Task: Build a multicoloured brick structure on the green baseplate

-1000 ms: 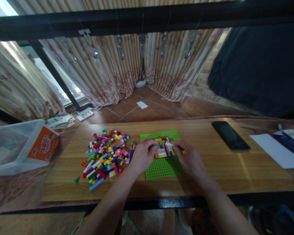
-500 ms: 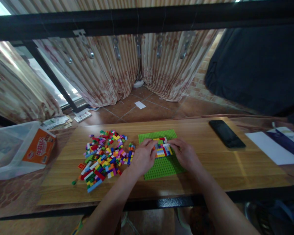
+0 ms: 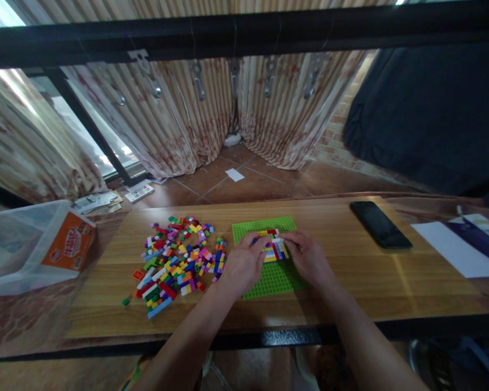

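Note:
A green studded baseplate [image 3: 271, 283] lies on the wooden table under both hands. Near its middle is a patch of toy building bricks [image 3: 276, 251] in yellow, white, red and blue. My left hand [image 3: 246, 263] reaches over the patch's left side, its fingers bent together at the bricks; whatever may be between them is hidden. At the right side, my right hand [image 3: 307, 254] has thumb and forefinger closed by a white brick [image 3: 277, 240]. Whether that brick is pinched or only touched is too small to tell. Left of the plate spreads a heap of loose coloured bricks [image 3: 179, 263].
A black phone [image 3: 380, 224] lies on the right part of the table [image 3: 338, 217], with white paper [image 3: 452, 247] beyond it. At the far left stands a clear plastic box [image 3: 24, 244] with an orange label. A dark metal bar [image 3: 244, 38] crosses above.
My left hand has shifted slightly right over the brick patch, covering more of its left part. The right hand stays at the patch's right side. The whole view has shifted a little.

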The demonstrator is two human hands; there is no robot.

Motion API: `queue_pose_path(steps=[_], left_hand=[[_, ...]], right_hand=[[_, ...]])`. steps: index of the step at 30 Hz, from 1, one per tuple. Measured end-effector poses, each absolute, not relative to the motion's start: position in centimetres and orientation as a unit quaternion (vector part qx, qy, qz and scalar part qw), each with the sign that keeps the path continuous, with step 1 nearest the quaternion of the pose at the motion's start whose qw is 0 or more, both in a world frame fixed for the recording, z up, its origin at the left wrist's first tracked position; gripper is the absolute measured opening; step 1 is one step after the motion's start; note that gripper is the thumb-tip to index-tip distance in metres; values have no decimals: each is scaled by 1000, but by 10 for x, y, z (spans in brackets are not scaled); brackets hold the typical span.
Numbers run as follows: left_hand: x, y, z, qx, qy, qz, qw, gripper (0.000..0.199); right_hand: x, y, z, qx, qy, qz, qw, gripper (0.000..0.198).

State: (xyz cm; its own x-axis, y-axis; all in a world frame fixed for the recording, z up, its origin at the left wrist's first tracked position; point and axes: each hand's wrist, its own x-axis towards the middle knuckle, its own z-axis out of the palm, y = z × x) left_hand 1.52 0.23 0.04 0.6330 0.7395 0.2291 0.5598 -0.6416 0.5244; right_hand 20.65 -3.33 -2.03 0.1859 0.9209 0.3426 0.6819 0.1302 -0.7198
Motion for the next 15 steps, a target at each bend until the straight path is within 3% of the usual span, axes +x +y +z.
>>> queue_pose_path(steps=[15], left_hand=[[13, 3, 1, 862, 395, 216, 235, 44]], right_hand=[[201, -36, -7, -675, -560, 110, 467, 23]])
